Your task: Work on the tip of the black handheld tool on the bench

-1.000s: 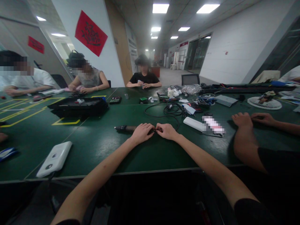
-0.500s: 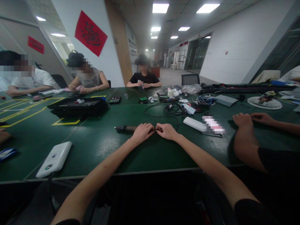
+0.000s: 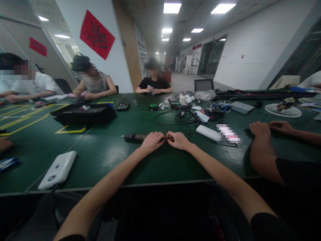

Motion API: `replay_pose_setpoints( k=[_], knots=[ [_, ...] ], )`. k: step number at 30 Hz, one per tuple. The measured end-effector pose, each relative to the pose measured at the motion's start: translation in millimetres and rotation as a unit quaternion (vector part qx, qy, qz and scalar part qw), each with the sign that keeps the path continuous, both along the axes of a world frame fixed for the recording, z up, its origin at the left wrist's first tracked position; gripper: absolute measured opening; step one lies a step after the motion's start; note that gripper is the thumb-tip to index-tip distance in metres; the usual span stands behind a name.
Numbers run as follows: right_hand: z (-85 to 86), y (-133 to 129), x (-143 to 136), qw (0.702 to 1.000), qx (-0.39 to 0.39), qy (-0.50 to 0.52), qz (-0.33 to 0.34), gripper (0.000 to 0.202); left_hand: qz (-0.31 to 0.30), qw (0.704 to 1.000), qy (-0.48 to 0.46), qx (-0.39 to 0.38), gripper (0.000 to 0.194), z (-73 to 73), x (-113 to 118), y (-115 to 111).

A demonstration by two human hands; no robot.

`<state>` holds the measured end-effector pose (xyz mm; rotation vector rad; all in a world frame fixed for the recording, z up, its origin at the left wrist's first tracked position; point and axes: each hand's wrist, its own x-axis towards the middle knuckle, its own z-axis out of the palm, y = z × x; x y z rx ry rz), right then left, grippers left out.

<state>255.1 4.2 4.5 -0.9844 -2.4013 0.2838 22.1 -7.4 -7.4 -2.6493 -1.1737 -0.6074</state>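
Head cam: both bare hands meet near frame ctr over the green table (image 3: 155, 169), working on a dark screwdriver-like tool (image 3: 137, 137).

Tool lies just L of ctr, long axis approx horiz in frame, narrow metal tip pointing L, rear end toward R and under the fingers. L hand (image 3: 152, 142) is nearer, right on the tool: fingers curled over its rear part, grip looks closed w/ no visible gap. Palm side hidden, so can't tell how firm.

R hand (image 3: 178, 140) sits beyond the tail end, roughly in line w/ tool axis. Thumb + fingertips pinched together on a small dark piece (image 3: 171, 138), prob. cord or cord end; too small to ID. Can't tell if it's joined to the tool.

Key relation, IMO: tool, L hand, R hand run L-to-R on approx one line; fingertips of both hands nearly touching at the tail. Any action there is along that axis.

Nearby: black cable coil (image 3: 187, 117) above R hand, a strand curving down just beside it. White oblong box (image 3: 207, 132) to R of hands, co-worker's hand (image 3: 260, 129) farther R. Black tray (image 3: 82, 115) upper L of tool, white device (image 3: 58, 170) lower L of frame.
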Motion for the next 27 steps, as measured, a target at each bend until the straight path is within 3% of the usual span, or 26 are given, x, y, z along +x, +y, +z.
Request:
replay_pose_setpoints(
  k=[6, 13, 20, 27],
  knots=[
    [0.6, -1.5, 1.2, 1.000, 0.004, 0.003, 0.005, 0.015, -0.019, 1.000, -0.002, -0.004, 0.011, 2.2, -1.2, -1.5],
    [0.2, -0.8, 0.6, 1.000, -0.001, 0.006, 0.004, 0.016, 0.004, 1.000, -0.018, -0.006, 0.015, 1.5, 0.0, -1.7],
    [-1.6, 0.2, 1.0, 1.000, 0.005, 0.005, 0.004, 0.016, -0.025, 1.000, -0.003, -0.008, 0.010, 2.3, -2.1, -2.0],
    [-3.1, 1.3, 0.7, 1.000, 0.012, 0.004, 0.001, 0.017, 0.002, 1.000, -0.017, 0.001, 0.013, -0.9, 0.1, -1.2]
  ],
)
